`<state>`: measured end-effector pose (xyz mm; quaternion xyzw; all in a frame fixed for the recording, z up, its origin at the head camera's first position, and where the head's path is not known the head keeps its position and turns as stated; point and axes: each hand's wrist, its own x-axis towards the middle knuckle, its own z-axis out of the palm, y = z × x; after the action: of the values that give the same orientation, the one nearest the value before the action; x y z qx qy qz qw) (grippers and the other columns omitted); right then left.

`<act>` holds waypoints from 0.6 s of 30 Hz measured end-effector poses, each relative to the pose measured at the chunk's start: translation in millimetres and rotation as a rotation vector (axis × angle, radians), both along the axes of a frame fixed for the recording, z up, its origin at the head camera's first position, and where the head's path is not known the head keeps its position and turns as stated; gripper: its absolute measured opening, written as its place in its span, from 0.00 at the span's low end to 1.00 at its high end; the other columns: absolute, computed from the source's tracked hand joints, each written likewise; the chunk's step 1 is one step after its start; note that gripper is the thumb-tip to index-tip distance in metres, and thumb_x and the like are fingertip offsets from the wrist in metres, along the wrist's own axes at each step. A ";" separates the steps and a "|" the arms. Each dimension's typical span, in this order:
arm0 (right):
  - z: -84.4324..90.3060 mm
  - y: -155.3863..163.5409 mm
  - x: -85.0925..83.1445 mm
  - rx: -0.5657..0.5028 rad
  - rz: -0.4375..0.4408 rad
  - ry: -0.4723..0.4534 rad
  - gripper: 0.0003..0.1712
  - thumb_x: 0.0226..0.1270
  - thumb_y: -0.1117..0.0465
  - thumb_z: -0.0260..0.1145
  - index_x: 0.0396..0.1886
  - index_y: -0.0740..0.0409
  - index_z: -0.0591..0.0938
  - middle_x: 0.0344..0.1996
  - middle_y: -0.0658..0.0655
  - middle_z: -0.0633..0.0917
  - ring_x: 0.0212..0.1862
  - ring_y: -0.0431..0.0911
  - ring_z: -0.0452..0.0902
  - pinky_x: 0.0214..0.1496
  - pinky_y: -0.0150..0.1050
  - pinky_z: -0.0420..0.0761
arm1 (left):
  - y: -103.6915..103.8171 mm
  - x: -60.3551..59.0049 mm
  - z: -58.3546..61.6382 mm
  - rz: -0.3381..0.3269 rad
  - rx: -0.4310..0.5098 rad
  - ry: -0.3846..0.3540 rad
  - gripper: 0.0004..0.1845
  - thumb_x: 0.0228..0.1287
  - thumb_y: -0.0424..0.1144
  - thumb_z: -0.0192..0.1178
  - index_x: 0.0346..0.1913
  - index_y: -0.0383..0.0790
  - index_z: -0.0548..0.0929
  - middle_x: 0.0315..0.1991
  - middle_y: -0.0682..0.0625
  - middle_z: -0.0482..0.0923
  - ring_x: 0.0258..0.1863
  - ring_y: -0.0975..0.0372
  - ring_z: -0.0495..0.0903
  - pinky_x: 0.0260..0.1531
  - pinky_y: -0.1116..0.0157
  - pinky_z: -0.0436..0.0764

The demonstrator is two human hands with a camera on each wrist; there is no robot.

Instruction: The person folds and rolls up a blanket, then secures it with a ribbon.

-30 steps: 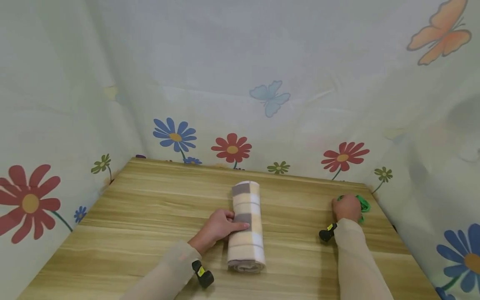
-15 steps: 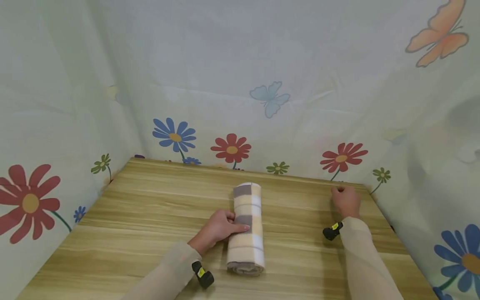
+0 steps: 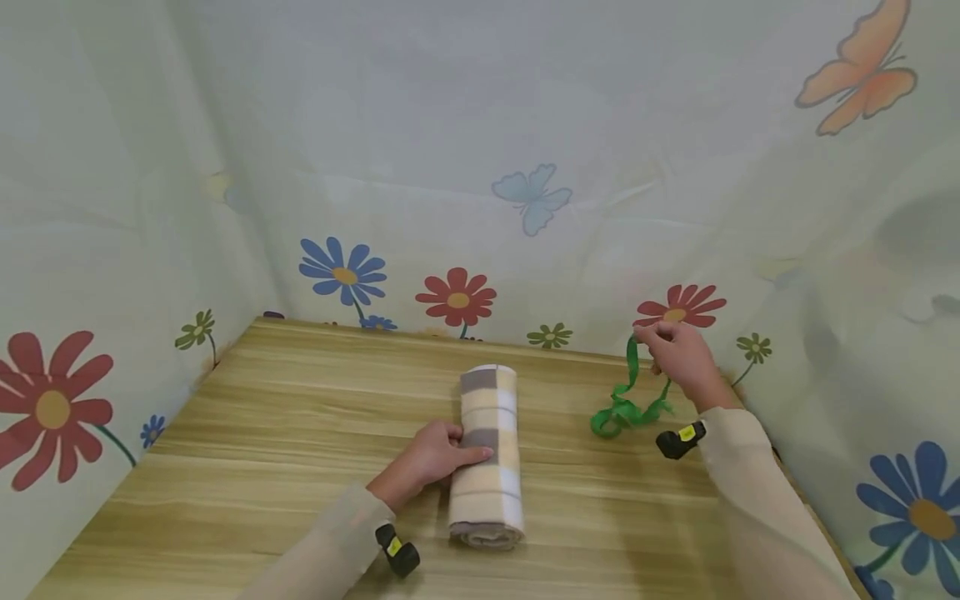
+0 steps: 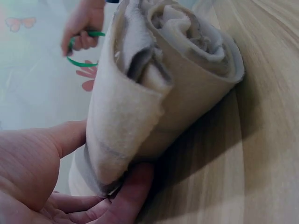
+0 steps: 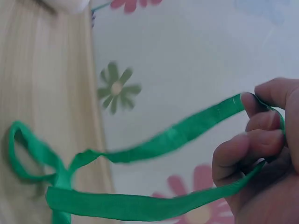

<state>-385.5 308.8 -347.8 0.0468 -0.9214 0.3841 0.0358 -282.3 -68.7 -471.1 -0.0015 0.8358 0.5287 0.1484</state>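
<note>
A rolled checked cloth (image 3: 487, 492), grey, cream and white, lies lengthwise on the wooden table. My left hand (image 3: 431, 458) grips its left side, thumb on top; in the left wrist view the fingers (image 4: 135, 191) curl in at the roll's lower edge. Raised over the table's right rear, my right hand (image 3: 681, 354) pinches a green ribbon (image 3: 626, 412). The ribbon hangs in loose loops below the hand. In the right wrist view two lengths of the ribbon (image 5: 173, 140) run out from the curled fingers.
The wooden table (image 3: 315, 400) has a pale curtain (image 3: 420, 125) printed with flowers and butterflies behind it and at both sides. Each wrist carries a small black device, the right one (image 3: 678, 440) marked with a yellow label.
My right hand has lifted from the table's right side toward the back, drawing the bunched green ribbon up into hanging loops. The left hand stays on the rolled cloth.
</note>
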 end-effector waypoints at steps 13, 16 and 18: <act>60.0 -40.5 31.1 -0.011 0.222 0.028 0.26 0.75 0.38 0.61 0.31 0.56 0.79 0.14 0.47 0.67 0.19 0.46 0.65 0.34 0.43 0.73 | -5.9 1.5 2.7 -0.035 0.002 0.005 0.23 0.61 0.55 0.73 0.38 0.36 0.81 0.31 0.49 0.81 0.28 0.62 0.79 0.26 0.65 0.79; 69.7 -46.4 36.9 0.019 0.242 0.042 0.28 0.76 0.37 0.60 0.29 0.57 0.78 0.13 0.48 0.67 0.19 0.48 0.66 0.40 0.45 0.74 | -6.5 0.6 1.0 -0.046 0.032 -0.003 0.22 0.63 0.54 0.72 0.35 0.36 0.80 0.29 0.50 0.80 0.26 0.63 0.78 0.25 0.66 0.78; 76.0 -49.6 40.3 0.028 0.256 0.042 0.29 0.75 0.36 0.59 0.28 0.57 0.77 0.13 0.48 0.67 0.19 0.48 0.65 0.43 0.45 0.73 | -6.9 0.2 0.3 -0.053 0.057 -0.014 0.22 0.63 0.54 0.72 0.34 0.36 0.81 0.29 0.50 0.81 0.26 0.63 0.78 0.25 0.66 0.78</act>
<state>-345.2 259.1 -271.8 0.1724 -0.9122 0.3716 0.0052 -282.0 -75.6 -470.9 0.0212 0.8191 0.5480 0.1681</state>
